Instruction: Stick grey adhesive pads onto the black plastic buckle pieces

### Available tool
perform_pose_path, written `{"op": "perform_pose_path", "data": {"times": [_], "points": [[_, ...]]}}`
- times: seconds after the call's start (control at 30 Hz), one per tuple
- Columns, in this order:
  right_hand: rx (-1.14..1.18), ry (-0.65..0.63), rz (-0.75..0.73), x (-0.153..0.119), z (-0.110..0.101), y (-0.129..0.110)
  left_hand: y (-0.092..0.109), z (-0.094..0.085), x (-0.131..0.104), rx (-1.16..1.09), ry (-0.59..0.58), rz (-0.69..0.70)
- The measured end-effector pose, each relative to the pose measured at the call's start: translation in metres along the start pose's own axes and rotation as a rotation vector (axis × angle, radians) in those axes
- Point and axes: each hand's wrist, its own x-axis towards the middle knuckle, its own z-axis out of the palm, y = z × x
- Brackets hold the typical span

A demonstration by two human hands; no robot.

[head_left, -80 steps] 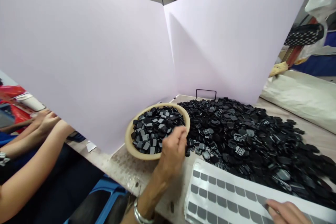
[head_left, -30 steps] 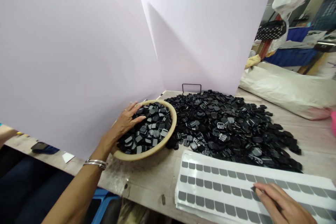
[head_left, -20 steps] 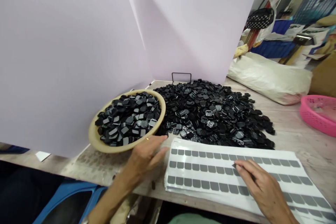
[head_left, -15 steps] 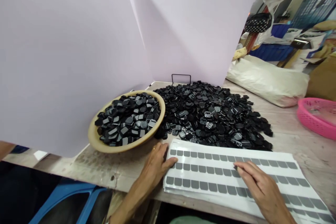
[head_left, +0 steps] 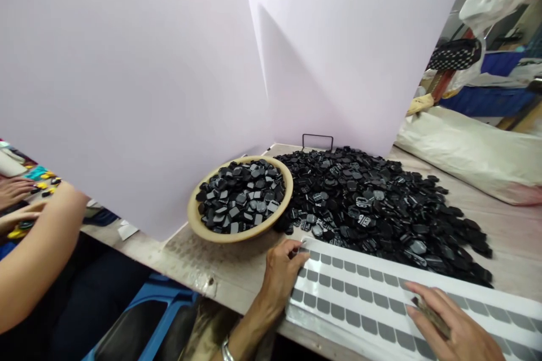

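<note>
A white sheet with rows of grey, round-cornered stickers (head_left: 359,304) lies on a stack of similar sheets at the table's front edge. My left hand (head_left: 282,276) is closed at its upper left corner, thumb and index finger pinching the edge. Over the right part of the sheet, my right hand (head_left: 455,321) holds a thin brownish tool (head_left: 434,317) with a dark tip; its exact kind is unclear. Just behind the sheet spreads a large heap of small black plastic pieces (head_left: 364,203). More such pieces, several with grey faces, fill a cream basin (head_left: 193,217) left of the heap.
Tall white panels (head_left: 139,84) wall off the left and back. A black wire stand (head_left: 317,136) is behind the heap, and a white sack (head_left: 470,149) lies at right. At far left, another person's arm (head_left: 38,259) works beside yellow-and-black items. A blue chair (head_left: 144,316) stands below.
The view has swung left, bringing the other person's arm into sight. My left fingers have closed at the sheet's corner. My right hand has tilted, so the tool in it shows more.
</note>
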Motion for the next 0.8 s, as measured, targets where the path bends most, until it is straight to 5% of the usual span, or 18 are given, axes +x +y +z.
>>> {"op": "perform_pose_path", "data": {"times": [0.2,0.43,0.53,0.67,0.8], "points": [[-0.044,0.044,0.025,0.003,0.0,-0.008,-0.005,0.0,0.001,0.044,0.018,0.042],[-0.027,0.055,0.023,0.008,-0.01,-0.024,0.015,-0.001,0.001,0.428,0.162,0.533],[0.007,0.07,-0.114,0.018,-0.03,-0.054,0.035,-0.004,-0.001,0.325,0.079,0.672],[0.016,-0.028,-0.487,0.041,-0.065,-0.111,0.07,-0.009,-0.008,0.139,-0.049,0.809],[-0.119,-0.12,-0.689,0.065,-0.099,-0.15,0.097,-0.022,-0.011,-0.117,-0.113,0.713]]}}
